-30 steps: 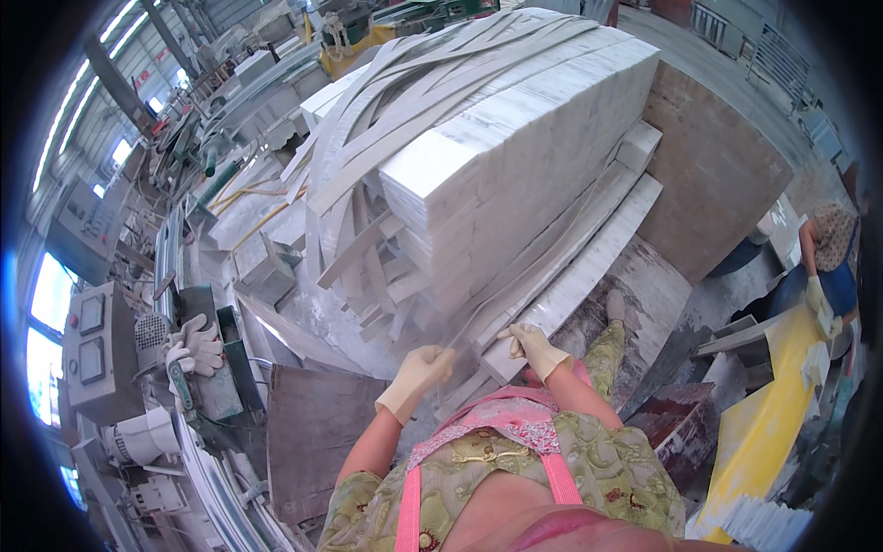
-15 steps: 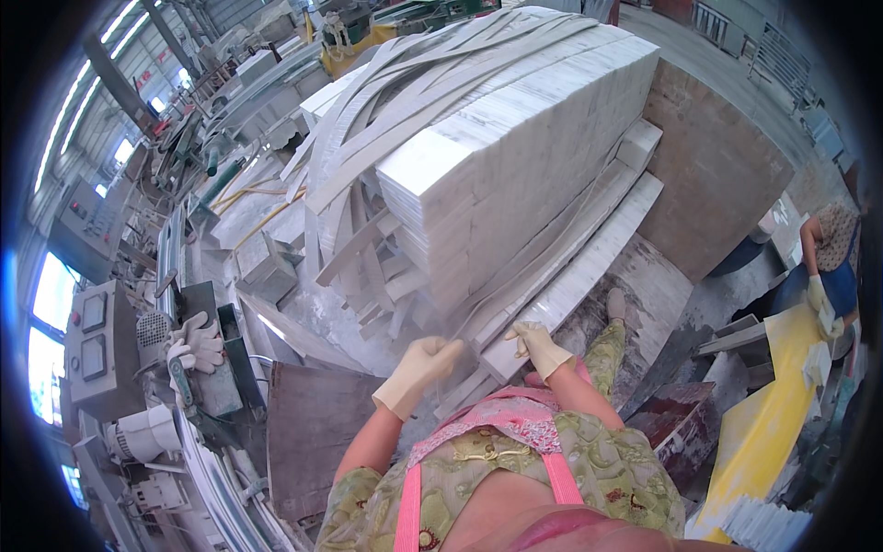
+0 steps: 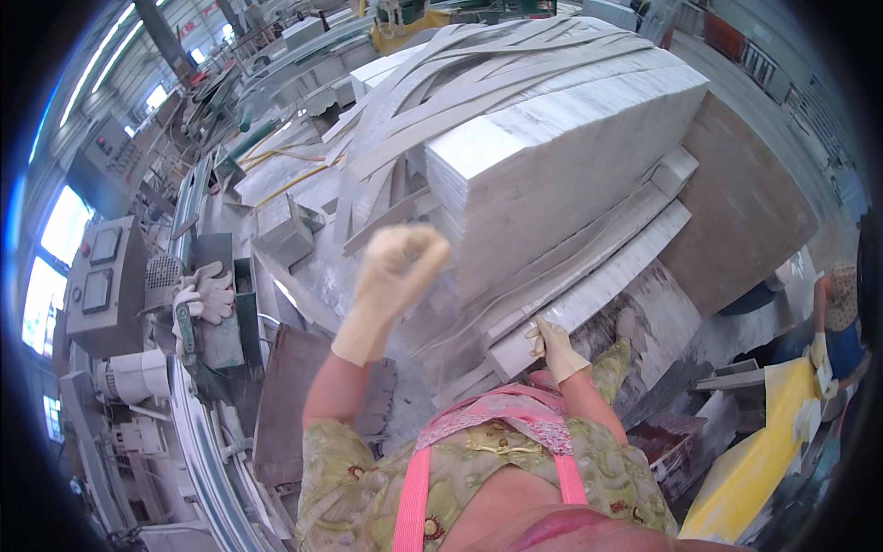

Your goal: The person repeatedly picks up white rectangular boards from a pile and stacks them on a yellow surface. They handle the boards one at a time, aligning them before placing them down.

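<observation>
Two gloved hands now stand at very different heights: the left hand [image 3: 402, 267] has lifted well clear of the stone since half a second ago, when it lay down at the near end of the strips beside the other, and it now hangs in the air curled into a loose fist that grips nothing. The right hand [image 3: 550, 342] has stayed low, its fingers pressed against the near end of a long white stone strip [image 3: 589, 296], closed part-way on its edge. That strip lies where it was, slanting from near centre up toward the far right under the tall stack of white stone slabs [image 3: 561, 156], with more strips just beside it. By my judgement the strip is held by one hand only. A spare pair of work gloves [image 3: 204, 293] rests on the machine [image 3: 106, 285] at the left.
</observation>
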{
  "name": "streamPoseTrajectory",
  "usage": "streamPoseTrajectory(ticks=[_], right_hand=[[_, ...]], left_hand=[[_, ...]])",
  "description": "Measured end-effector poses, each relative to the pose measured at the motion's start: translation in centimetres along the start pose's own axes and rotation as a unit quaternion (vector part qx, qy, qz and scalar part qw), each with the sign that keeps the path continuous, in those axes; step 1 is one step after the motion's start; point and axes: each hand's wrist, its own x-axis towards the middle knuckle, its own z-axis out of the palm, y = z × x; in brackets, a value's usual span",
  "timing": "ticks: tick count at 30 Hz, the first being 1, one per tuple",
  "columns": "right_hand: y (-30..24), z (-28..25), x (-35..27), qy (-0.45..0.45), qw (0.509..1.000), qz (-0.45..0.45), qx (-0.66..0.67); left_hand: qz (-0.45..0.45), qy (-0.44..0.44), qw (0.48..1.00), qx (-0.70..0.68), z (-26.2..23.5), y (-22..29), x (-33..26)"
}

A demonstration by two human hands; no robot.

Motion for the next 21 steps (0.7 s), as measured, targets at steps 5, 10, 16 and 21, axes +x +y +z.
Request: streamPoseTrajectory(ticks=[5,10,16,21], right_hand=[[0.2,-0.8,-0.1,-0.019,0.999,-0.043,0.001],[0.1,-1.7,-0.1,-0.008,0.999,-0.039,0.000],[-0.6,-2.0,-0.9,0.006,0.999,-0.033,0.010],[-0.7,-2.3,-1.1,0.023,0.999,-0.010,0.045]], left_hand=[[0.007,0.080,0.995,0.058,-4.1,-2.4,7.2],[-0.017,0.078,0.991,0.111,-6.9,-7.0,12.6],[-0.048,0.012,0.976,0.214,-7.7,-10.0,15.6],[-0.142,-0.042,0.957,0.249,-6.7,-11.1,18.4]])
